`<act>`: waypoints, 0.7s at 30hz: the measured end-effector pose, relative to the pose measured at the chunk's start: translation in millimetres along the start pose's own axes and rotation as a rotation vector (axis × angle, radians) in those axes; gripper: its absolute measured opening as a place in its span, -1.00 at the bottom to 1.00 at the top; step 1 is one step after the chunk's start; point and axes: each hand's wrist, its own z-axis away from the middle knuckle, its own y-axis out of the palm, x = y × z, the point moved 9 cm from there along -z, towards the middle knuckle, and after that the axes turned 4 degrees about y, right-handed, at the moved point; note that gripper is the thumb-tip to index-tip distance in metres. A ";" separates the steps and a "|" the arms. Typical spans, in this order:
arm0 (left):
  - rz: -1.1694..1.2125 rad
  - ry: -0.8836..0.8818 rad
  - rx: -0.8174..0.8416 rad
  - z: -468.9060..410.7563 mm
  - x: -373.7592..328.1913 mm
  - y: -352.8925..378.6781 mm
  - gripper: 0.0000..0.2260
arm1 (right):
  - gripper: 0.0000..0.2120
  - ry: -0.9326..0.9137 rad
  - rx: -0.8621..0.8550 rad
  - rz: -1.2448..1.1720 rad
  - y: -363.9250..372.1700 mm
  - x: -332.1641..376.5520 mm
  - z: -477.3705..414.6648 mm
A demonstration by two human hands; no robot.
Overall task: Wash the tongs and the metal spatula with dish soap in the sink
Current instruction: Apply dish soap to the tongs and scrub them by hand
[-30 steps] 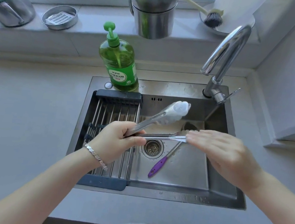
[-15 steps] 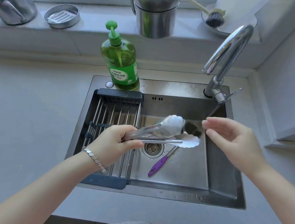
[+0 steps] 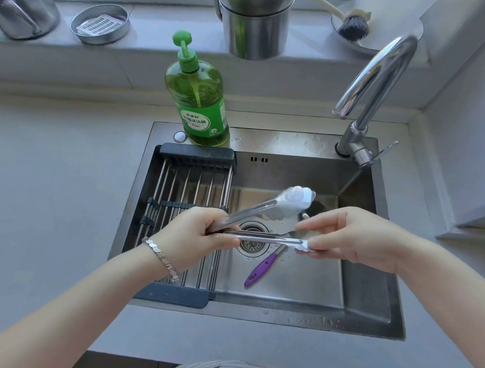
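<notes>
Metal tongs point(image 3: 265, 209) with pale tips are spread open above the steel sink point(image 3: 371, 320). My left hand point(image 3: 196, 239) grips them at the hinge end. My right hand point(image 3: 355, 240) pinches the tip of the lower arm between thumb and fingers. The upper arm's tip points up and to the right, free. Below them, the spatula lies on the sink floor beside the drain; its purple handle point(image 3: 260, 269) shows, while its blade is mostly hidden behind the tongs and my right hand. A green dish soap bottle point(image 3: 198, 99) stands on the sink's back rim.
A roll-up drying rack point(image 3: 185, 182) covers the sink's left part. The chrome tap point(image 3: 373, 86) arches over the right rear corner. On the windowsill stand stacked metal pots point(image 3: 252, 13), a small round tin point(image 3: 101, 23), a lidded can point(image 3: 14, 5) and a dish brush point(image 3: 351, 24).
My right hand pulled away from the tongs' lower tip half a second ago and has come back, now pinching that tip. My left hand kept its grip, with the tongs shifting slightly.
</notes>
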 end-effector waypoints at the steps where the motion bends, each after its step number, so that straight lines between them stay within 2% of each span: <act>1: 0.006 -0.006 -0.001 -0.2 0.6 1.0 -0.87 | -0.71 0.001 0.000 0.003 -2.5 -0.9 -0.7; 3: -0.009 -0.022 0.004 -1.4 0.8 5.1 -0.85 | -0.65 -0.057 -0.116 0.210 -10.1 3.1 -3.2; 4: -0.015 -0.036 0.003 -2.5 1.0 7.2 -0.86 | -0.62 -0.121 -0.270 0.385 -16.6 10.5 -2.2; 6: 0.015 -0.072 -0.008 -5.3 0.8 11.1 -0.91 | -0.60 -0.389 -0.640 0.784 -10.4 40.5 14.0; 7: 0.050 -0.092 -0.013 -6.7 0.0 13.9 -0.93 | -0.55 -0.535 -0.721 0.940 10.7 47.8 21.2; 9: 0.159 -0.131 -0.025 -9.2 -1.7 19.6 -0.93 | -0.43 -0.714 -0.670 1.117 60.9 40.3 22.1; 11: 0.268 -0.177 -0.028 -9.7 -1.6 23.7 -0.87 | -0.36 -0.768 -0.561 1.219 92.7 26.3 16.4; 13: 0.365 -0.215 0.004 -8.2 -1.3 27.2 -0.85 | -0.35 -0.799 -0.534 1.251 93.4 21.0 12.5; 16: 0.511 -0.239 0.038 -6.0 -0.9 28.7 -0.94 | -0.42 -0.799 -0.570 1.235 78.6 24.6 11.8; 18: 0.532 -0.231 0.055 -5.9 -0.7 30.0 -0.91 | -0.41 -0.807 -0.555 1.224 82.4 22.5 13.2; 21: 0.530 -0.229 0.083 -6.6 -0.2 33.5 -0.91 | -0.43 -0.920 -0.535 1.260 86.2 22.5 19.9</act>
